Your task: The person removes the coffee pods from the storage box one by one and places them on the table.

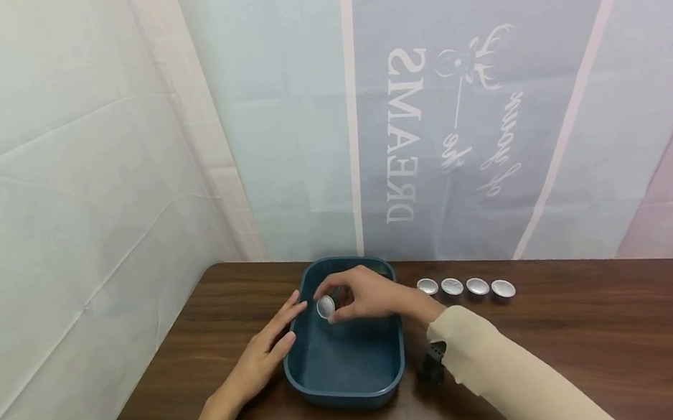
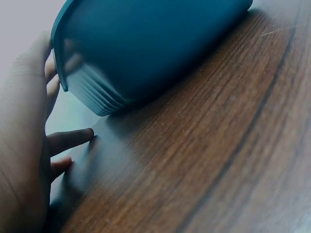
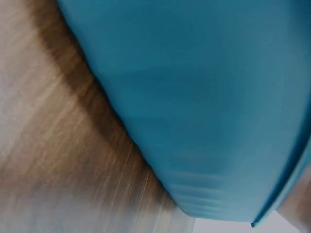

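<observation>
In the head view my right hand (image 1: 362, 295) reaches over the blue plastic bin (image 1: 350, 389) from the right. Thumb and fingers pinch a small coffee capsule (image 1: 325, 307), its round silver lid facing my head camera. My left hand (image 1: 261, 358) lies along the bin's left side with its fingers extended, fingertips right at the rim. In the left wrist view the left hand's fingers (image 2: 73, 140) spread beside the bin's ribbed corner. The right wrist view is mostly filled by the bin's outer wall (image 3: 194, 107), which hides the capsule there.
Several more silver-topped capsules (image 1: 477, 286) stand in a row to the right of the bin, near the back of the dark wooden table (image 1: 591, 339). Hanging fabric (image 1: 298, 172) with printed lettering borders the table at the back, and pale fabric (image 1: 74, 242) at the left.
</observation>
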